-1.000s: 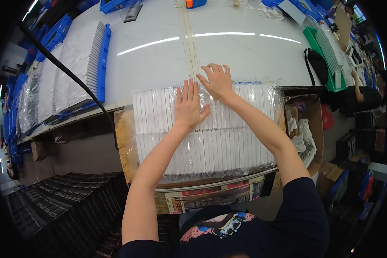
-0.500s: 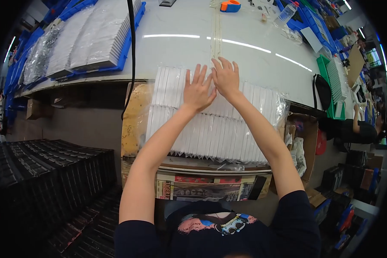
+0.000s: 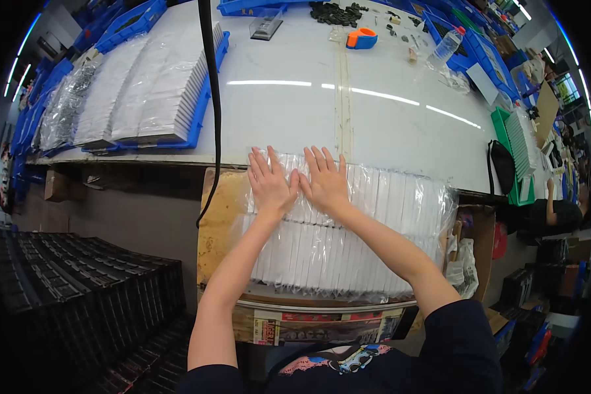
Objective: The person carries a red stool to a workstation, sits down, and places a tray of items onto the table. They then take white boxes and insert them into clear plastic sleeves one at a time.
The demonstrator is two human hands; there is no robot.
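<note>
Two rows of thin white packets stand packed side by side under clear plastic film, on a yellowish board at the table's front edge. My left hand lies flat on the back row near its left end, fingers spread. Just to its right, my right hand rests palm down on the same row, its fingers apart. The two thumbs are close together. Neither hand grips anything. Parts of the packets are hidden under both hands and forearms.
Blue trays of wrapped white packets sit at the left. Farther back are an orange and blue tape dispenser and a bottle. A black cable hangs down. Black crates stand lower left; a co-worker is at right.
Both hands have moved left along the back row relative to the packets and are still spread flat. The head view has shifted, bringing more of the table's far side into sight.
</note>
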